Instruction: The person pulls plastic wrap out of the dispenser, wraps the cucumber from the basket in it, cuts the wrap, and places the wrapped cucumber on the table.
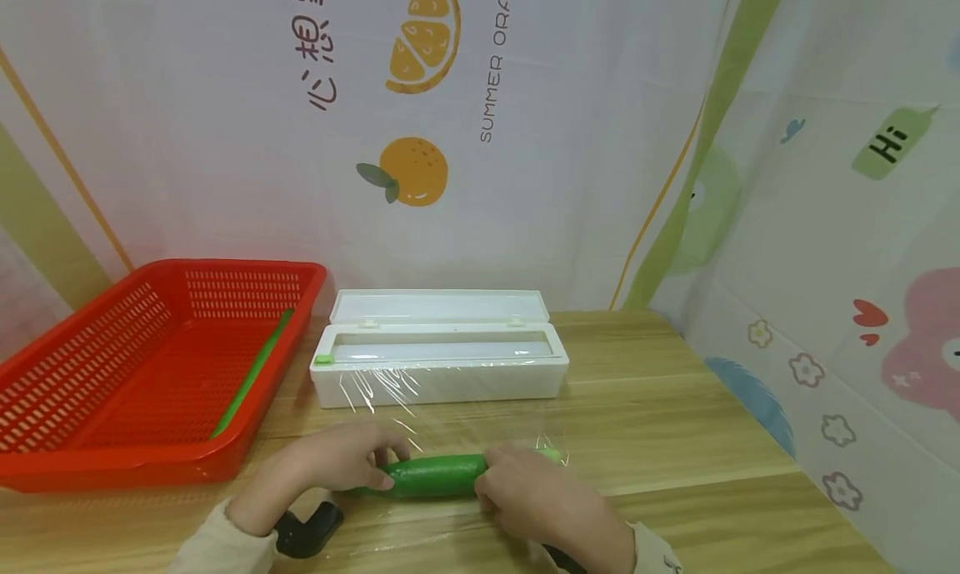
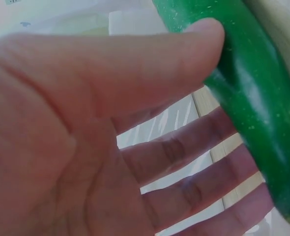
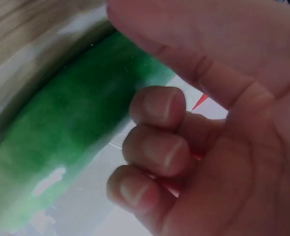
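A dark green cucumber (image 1: 438,476) with a paler right end lies crosswise near the front of the table, over clear cling film (image 1: 465,424). My left hand (image 1: 348,457) holds its left part; in the left wrist view the thumb presses one side of the cucumber (image 2: 255,93) and the fingers reach behind it. Toward the other end, my right hand (image 1: 532,491) grips from above, covering part of it. In the right wrist view, several fingers curl beside the cucumber (image 3: 71,118). The film runs from a white dispenser box (image 1: 442,384) with its lid raised.
On the left stands a red perforated basket (image 1: 217,453) with a long, thin green thing (image 1: 255,374) along its right wall. A small green piece (image 1: 323,359) sits at the dispenser's left edge. Printed cloth (image 1: 540,207) hangs behind the wooden table (image 1: 675,441).
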`<control>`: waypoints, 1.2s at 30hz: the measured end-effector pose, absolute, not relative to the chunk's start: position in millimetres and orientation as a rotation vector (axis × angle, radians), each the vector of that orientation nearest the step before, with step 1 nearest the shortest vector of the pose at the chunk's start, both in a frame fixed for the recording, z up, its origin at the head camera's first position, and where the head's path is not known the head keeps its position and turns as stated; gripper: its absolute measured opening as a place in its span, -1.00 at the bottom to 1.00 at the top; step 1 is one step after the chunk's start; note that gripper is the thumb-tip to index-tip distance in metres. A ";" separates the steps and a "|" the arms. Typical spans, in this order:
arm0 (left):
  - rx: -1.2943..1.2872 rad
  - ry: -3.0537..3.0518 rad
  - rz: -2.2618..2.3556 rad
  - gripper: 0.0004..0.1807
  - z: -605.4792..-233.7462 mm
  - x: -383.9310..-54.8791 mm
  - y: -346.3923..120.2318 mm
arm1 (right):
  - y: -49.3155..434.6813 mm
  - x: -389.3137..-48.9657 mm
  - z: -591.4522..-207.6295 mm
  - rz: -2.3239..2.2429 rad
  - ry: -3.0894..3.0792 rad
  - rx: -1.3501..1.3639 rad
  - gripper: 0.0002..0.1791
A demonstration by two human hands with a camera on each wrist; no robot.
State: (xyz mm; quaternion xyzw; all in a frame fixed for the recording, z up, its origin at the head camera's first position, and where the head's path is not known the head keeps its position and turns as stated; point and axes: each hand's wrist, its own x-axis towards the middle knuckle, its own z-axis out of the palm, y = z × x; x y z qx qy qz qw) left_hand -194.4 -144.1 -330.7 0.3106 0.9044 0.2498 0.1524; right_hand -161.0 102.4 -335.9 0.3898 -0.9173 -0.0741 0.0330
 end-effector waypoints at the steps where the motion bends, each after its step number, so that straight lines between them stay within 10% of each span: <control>1: 0.885 2.593 0.719 -0.75 -330.8 -194.6 -144.4 | 102.8 -161.1 -335.6 -0.219 -2.812 1.208 -0.77; 18: 0.974 2.603 0.802 -0.86 -326.4 -189.1 -141.6 | 114.4 -171.5 -324.8 -0.005 -2.815 1.249 -0.84; 26: 0.967 2.707 0.616 -0.49 -332.1 -172.9 -135.0 | 118.3 -178.5 -328.1 0.237 -2.914 1.208 -0.89; 36: 1.096 2.760 0.765 -0.76 -341.3 -180.6 -135.7 | 123.4 -189.5 -330.7 0.328 -2.865 1.201 -0.86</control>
